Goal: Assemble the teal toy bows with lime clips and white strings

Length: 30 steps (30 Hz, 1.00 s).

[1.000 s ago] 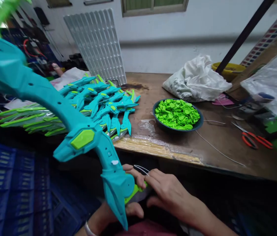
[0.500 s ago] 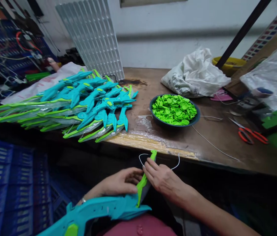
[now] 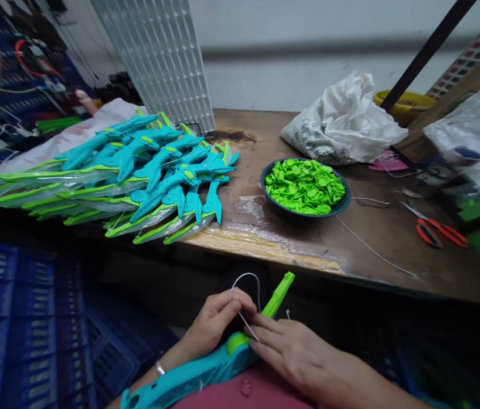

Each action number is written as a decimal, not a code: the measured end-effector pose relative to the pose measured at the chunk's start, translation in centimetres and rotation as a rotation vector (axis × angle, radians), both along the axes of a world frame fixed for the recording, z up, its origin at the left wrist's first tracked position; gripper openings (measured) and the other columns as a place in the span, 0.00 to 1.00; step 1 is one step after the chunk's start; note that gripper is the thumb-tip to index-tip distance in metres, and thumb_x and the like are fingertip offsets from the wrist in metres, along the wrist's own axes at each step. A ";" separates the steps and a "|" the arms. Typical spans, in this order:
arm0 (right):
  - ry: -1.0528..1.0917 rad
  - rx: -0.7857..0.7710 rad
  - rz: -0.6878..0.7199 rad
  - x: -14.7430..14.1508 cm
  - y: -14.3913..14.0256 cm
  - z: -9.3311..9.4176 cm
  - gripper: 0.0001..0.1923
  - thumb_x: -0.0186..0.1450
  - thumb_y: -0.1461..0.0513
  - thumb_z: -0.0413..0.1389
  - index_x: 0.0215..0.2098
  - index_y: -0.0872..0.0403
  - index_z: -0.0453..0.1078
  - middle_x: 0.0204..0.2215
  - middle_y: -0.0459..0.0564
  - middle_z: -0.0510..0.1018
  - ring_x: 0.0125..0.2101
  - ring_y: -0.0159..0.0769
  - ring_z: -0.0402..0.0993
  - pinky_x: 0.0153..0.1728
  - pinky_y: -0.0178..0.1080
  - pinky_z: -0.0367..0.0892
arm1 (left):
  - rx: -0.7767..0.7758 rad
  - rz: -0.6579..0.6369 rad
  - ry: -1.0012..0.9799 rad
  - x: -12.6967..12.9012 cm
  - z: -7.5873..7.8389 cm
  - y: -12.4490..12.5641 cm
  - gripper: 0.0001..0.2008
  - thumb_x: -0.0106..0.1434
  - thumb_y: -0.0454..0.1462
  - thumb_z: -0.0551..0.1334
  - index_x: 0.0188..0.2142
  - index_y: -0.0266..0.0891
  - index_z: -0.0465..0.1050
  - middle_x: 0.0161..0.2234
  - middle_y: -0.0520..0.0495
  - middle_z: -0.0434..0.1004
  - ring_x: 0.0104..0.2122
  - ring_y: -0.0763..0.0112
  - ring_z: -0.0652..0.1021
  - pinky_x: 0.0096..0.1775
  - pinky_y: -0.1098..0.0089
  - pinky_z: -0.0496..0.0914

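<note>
**Two hands on one teal toy bow, white string looped at its green tip**

Held low over the lap, below the near edge of the surface (image 3: 308,250): a teal toy bow (image 3: 197,372) with a lime-green tip (image 3: 278,292) angled up and to the right. Left hand (image 3: 214,321) curled around the bow near the green end, fingers (image 3: 240,301) pinched shut on a thin white string (image 3: 243,284) that arcs up in a loop just beside the tip. Right hand (image 3: 295,355) laid flat against the bow's green joint, fingers extended and only lightly bent, fingertips touching the string where it crosses the plastic; whether it actually grips anything, hard to tell.

Up on the surface, well apart from the hands: a fanned pile of finished bows (image 3: 137,176) at the left, teal with lime edges. Right of the pile, a dark bowl (image 3: 342,207) heaped with lime-green pieces (image 3: 303,184). Behind the bowl, a crumpled white bag (image 3: 342,122). At the far right, orange-handled scissors (image 3: 439,233). A loose white string (image 3: 371,250) trailing from near the bowl toward the surface edge. Blue crates (image 3: 18,318) stacked at the lower left.
</note>
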State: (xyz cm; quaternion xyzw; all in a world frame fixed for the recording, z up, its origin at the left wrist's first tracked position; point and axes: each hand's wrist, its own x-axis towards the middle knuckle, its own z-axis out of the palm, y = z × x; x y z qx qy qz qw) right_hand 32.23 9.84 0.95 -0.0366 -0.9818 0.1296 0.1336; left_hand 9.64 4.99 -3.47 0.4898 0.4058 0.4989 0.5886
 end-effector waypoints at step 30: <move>1.188 -1.658 -0.753 -2.8 5.1 4.4 0.13 0.54 0.59 0.73 0.36 0.53 0.82 0.25 0.43 0.71 0.22 0.22 0.59 0.16 0.25 0.49 | 0.107 -0.561 0.531 -2.1 -1.4 0.0 0.16 0.73 0.44 0.58 0.56 0.51 0.78 0.48 0.45 0.81 0.52 0.59 0.77 0.59 0.61 0.69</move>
